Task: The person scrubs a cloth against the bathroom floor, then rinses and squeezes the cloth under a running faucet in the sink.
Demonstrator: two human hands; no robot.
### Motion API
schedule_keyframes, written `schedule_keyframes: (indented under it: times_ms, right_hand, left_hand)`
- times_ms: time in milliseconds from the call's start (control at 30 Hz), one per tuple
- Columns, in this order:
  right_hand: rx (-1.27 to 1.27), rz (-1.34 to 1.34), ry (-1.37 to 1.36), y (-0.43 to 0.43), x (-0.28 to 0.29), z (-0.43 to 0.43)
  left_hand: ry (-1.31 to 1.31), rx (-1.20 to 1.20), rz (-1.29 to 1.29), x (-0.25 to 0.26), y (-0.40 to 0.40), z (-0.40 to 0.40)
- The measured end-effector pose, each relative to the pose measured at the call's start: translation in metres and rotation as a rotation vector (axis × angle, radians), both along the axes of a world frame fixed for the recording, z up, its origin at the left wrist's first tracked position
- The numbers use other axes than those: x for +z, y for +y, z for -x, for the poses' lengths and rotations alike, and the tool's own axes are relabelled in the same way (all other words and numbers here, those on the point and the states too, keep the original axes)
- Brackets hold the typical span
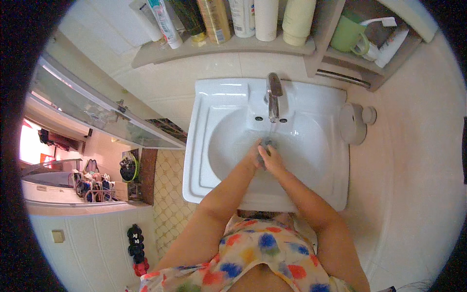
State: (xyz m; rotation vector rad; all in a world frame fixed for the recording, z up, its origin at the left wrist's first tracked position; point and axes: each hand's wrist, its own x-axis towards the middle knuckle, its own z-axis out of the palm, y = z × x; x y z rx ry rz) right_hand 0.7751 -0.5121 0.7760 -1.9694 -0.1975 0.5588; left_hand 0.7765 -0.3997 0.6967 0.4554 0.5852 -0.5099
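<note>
Both of my hands are low in the basin of a white ceramic washbasin (317, 157), beneath a chrome single-lever tap (273, 100). Water appears to run from the spout towards my fingers. My left hand (254, 155) and my right hand (273, 160) meet around a small dark grey item (261, 160). It looks soft, like a wet cloth, but blur and my fingers hide most of it. Under the tap, two dark overflow holes show in the basin wall.
Above the basin, a shelf (233, 49) carries several bottles and tubes. A cubby to its right holds a green mug (348, 34) and a toothbrush (379, 21). Right of the basin is a white round-sided container (353, 124). A framed sliding door (105, 98) stands at left, beside patterned floor.
</note>
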Motion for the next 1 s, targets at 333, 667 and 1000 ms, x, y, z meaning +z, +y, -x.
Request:
schedule_keyframes:
  times_ms: [333, 667, 1000]
  right_hand:
    - [0.227, 0.283, -0.551, -0.008, 0.025, -0.013]
    - [0.327, 0.545, -0.350, -0.050, -0.051, -0.056]
    - [0.472, 0.390, -0.481, -0.065, -0.012, -0.048]
  left_hand:
    - [0.127, 0.154, -0.405, 0.056, -0.029, -0.009]
    - [0.229, 0.083, -0.744, 0.064, 0.013, 0.002]
    - [-0.609, -0.429, -1.264, 0.108, -0.008, 0.016]
